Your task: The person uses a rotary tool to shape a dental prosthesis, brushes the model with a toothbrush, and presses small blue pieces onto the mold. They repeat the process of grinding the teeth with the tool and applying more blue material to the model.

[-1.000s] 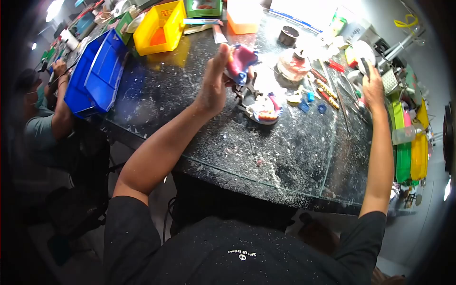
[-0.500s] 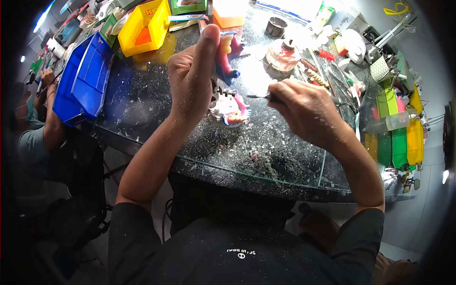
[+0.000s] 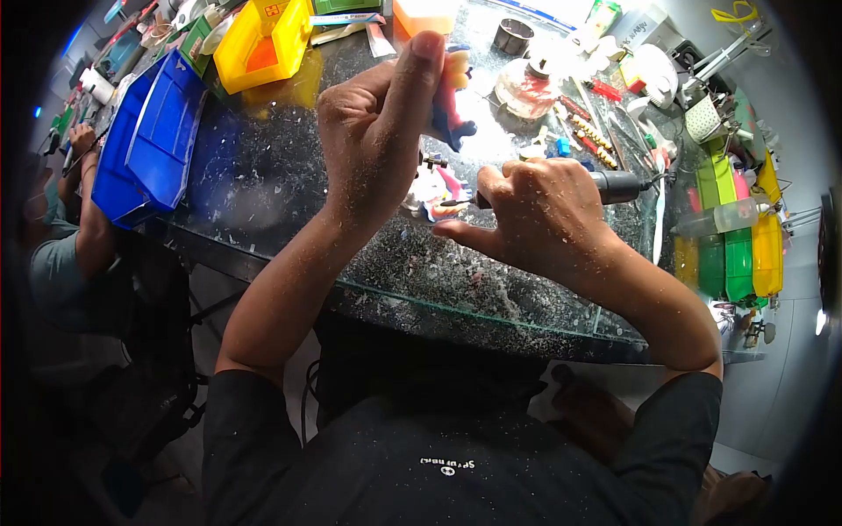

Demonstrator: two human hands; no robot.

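Note:
My left hand (image 3: 373, 131) is raised over the bench, its thumb and fingers closed on a pink-and-blue denture piece (image 3: 454, 105) with cream-coloured teeth near its top. To its right, my right hand (image 3: 544, 202) wraps around a dark grey handpiece (image 3: 618, 187), the thumb stretched out below. A cord leaves the handpiece's back end, and its narrow tip points left. Between and below my hands, a white plaster dental model (image 3: 425, 195) with pink wax and teeth sits on the bench. The handpiece's tip overlaps this model in the view.
White dust and crumbs cover the dark bench (image 3: 421, 298). At left are a blue bin (image 3: 167, 140) and a yellow bin (image 3: 263, 44). A round pink-stained jar (image 3: 526, 88) and several tools (image 3: 588, 131) lie at the back right. Another person's hand (image 3: 83, 136) is at far left.
My left hand has moved right with the denture piece. My right hand has turned and shifted, so the handpiece's body now shows, its tip lower beside the plaster model.

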